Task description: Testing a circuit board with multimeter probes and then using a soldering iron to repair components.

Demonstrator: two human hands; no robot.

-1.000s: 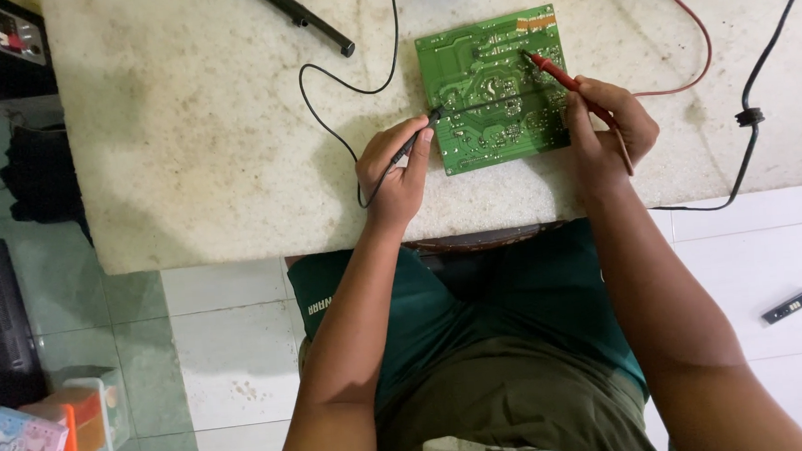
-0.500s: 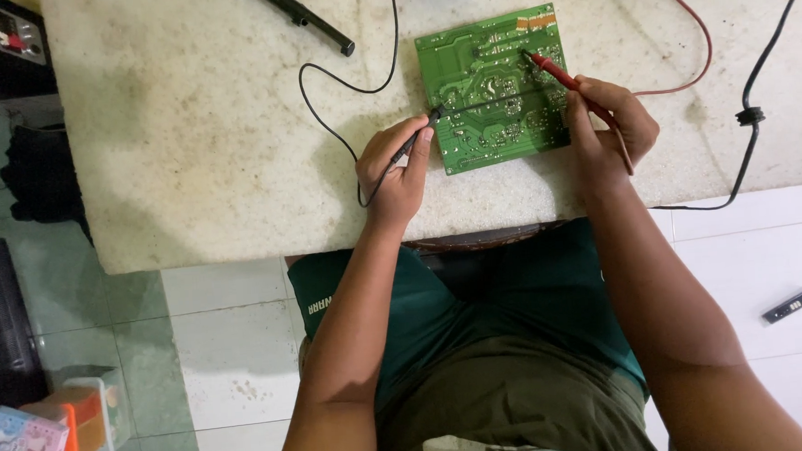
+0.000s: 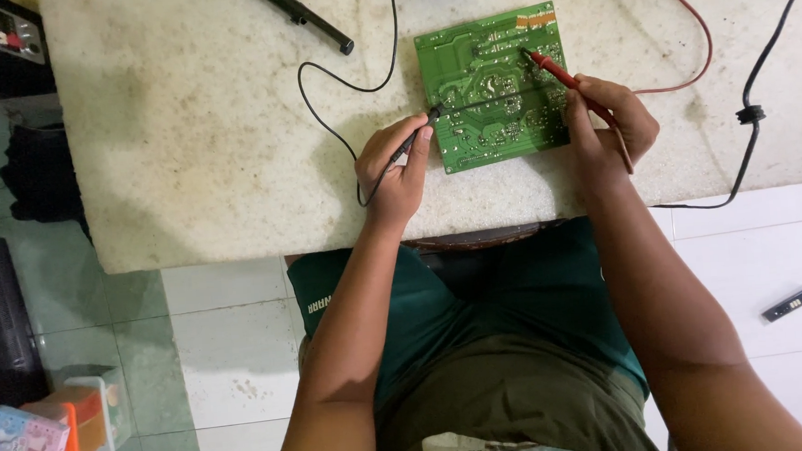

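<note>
Two probes (image 3: 412, 142) (image 3: 565, 78) on board (image 3: 494, 88), near table edge (image 3: 238, 248)

A green circuit board (image 3: 494, 88) lies flat on the counter (image 3: 185, 127), solder side up (silver joints and traces showing), slightly rotated, with an orange strip at its far corner. A black probe (image 3: 415, 141), thin with a black lead, touches the board's left edge. A red probe (image 3: 562, 78), slanted, rests its tip on the board's upper right area.
</note>
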